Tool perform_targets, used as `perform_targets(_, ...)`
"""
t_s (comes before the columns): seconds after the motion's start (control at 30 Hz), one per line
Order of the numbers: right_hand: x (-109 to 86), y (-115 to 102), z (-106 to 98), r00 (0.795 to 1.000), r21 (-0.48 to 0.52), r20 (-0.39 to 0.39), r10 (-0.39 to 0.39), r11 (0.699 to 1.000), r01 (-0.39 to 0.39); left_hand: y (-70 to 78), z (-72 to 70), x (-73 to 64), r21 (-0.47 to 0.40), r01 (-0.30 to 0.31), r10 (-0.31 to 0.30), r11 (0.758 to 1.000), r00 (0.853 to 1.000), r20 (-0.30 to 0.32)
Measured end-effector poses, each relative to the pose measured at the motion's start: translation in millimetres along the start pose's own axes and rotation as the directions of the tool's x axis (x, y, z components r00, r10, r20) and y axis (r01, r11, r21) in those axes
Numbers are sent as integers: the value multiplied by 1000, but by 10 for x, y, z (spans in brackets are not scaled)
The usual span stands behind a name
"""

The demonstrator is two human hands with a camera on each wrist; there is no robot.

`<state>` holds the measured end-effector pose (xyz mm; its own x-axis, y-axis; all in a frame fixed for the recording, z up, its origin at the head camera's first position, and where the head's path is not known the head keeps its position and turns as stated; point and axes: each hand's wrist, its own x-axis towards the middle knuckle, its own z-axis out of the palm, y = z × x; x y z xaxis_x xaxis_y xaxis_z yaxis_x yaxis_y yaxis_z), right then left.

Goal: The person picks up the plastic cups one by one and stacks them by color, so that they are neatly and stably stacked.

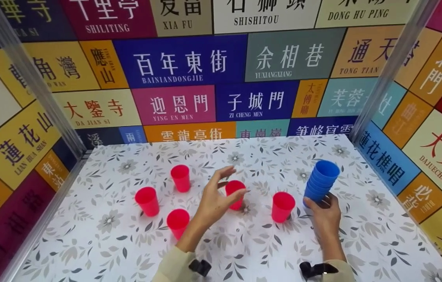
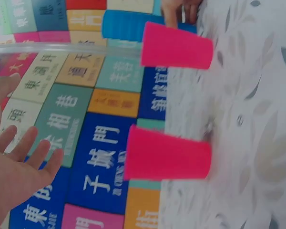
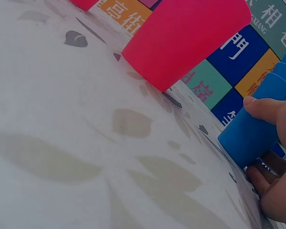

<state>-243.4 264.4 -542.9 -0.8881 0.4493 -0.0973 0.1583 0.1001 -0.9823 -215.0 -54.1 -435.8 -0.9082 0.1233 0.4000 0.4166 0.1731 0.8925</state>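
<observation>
The stack of blue cups (image 1: pixel 321 183) stands near the right edge of the surface, its long axis tilted from upright with the open mouth pointing up and toward the far right corner. The right hand (image 1: pixel 325 216) curls round its base, so the ribbed, bright blue stack rises above the grip. The left hand (image 1: pixel 217 197) hovers with fingers spread and empty over a pink cup (image 1: pixel 236 193) standing mouth-up mid-surface.

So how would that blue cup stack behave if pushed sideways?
The blue cup stack is tall, narrow and already tilted, so it would probably tip without the right hand gripping its base. Thin plastic suggests it is light, likely sliding easily on the smooth table.
</observation>
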Motion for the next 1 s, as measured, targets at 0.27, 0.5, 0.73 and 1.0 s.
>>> perform_targets(0.27,-16,-7,27,1000,-11,6,4,1000,-4,40,-787,-126,87,-1,20,996,976,-216)
perform_targets(0.5,-11,-4,-6,1000,-36,-7,-2,999,1,-150,-1360,-255,108,114,-65,988,923,-380)
perform_targets(0.73,-19,10,-20,1000,-70,-9,-17,997,16,-451,-1697,-412,69,214,-164,974,887,-431)
perform_targets(1.0,-12,4,1,1000,-40,-10,-7,999,6,-811,-1955,-549,57,323,-273,945,871,-408)
